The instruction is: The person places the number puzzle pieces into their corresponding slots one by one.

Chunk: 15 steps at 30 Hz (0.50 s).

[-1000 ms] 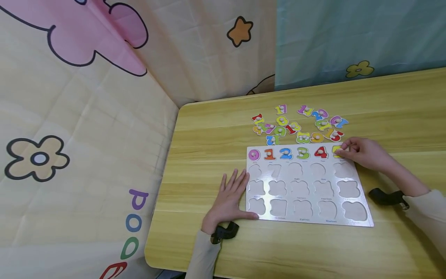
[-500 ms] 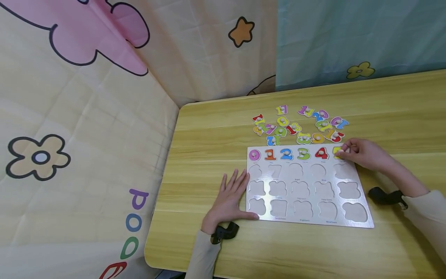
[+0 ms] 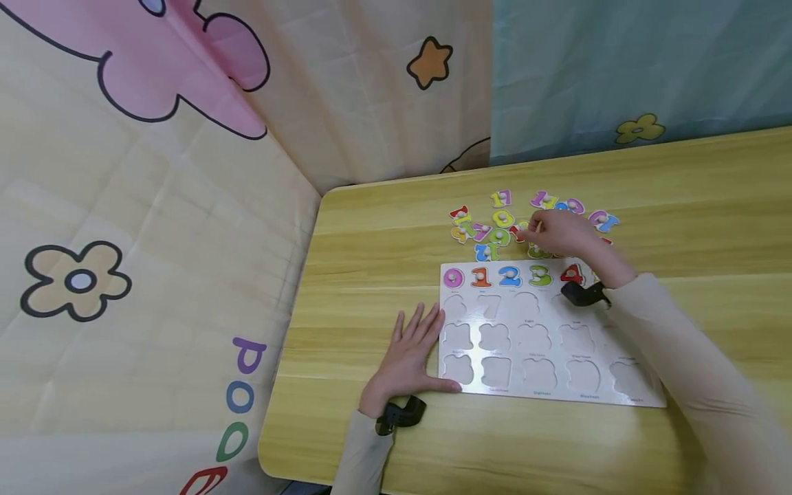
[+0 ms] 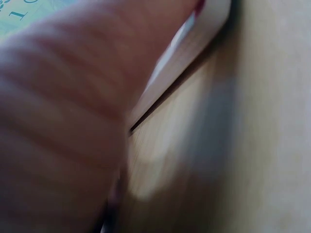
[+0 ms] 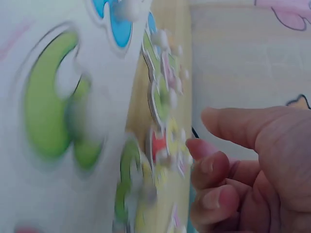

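A white number puzzle board (image 3: 516,405) lies on the table, its top row holding knobbed pieces 0 (image 3: 454,278), 1 (image 3: 480,278), 2 (image 3: 510,277), 3 (image 3: 541,276) and 4 (image 3: 573,274). The 5 is mostly hidden by my right wrist. My left hand (image 3: 403,357) rests spread at the board's left edge, its thumb along the bottom left corner. Above the loose pieces hovers my right hand (image 3: 559,232), fingertips close to a red-and-yellow piece (image 3: 516,232). In the right wrist view its thumb (image 5: 233,124) stands apart from the bent fingers, with nothing between them.
Loose number pieces lie behind the board, including a 17 (image 3: 501,199), a yellow 8 (image 3: 504,218), a green piece (image 3: 498,237) and a blue-green 12 (image 3: 486,252). Printed curtains (image 3: 371,89) hang behind the table (image 3: 359,275). The board's lower rows have bare recesses.
My right hand has let go of the yellow 5 at the board's top right and moved left and away from me, over the loose pieces. My left hand stays in place.
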Motion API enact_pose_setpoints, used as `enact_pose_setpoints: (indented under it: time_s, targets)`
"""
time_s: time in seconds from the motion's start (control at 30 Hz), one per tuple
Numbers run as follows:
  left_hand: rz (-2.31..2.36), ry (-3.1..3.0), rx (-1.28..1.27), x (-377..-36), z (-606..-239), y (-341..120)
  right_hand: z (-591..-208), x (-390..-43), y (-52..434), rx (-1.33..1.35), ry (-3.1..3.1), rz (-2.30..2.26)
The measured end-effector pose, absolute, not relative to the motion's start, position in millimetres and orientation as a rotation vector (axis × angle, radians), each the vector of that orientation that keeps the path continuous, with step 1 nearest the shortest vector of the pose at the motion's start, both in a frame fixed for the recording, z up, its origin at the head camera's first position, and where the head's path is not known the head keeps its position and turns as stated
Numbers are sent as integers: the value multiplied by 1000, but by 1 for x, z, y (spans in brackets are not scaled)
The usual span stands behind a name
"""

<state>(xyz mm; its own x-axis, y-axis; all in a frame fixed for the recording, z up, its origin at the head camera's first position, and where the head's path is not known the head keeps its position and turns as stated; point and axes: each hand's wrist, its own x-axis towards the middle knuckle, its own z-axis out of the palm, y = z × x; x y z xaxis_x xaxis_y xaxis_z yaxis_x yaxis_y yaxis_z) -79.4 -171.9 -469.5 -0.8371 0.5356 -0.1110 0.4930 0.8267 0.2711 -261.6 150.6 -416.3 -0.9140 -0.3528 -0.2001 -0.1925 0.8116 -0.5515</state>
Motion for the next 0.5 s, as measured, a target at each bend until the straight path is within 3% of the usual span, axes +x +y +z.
enact_pose_setpoints:
  time_s: [0.5]
  targets:
    - [356,2836,813,-79,-471,-172,-425,-283,91,-286,2782,-444]
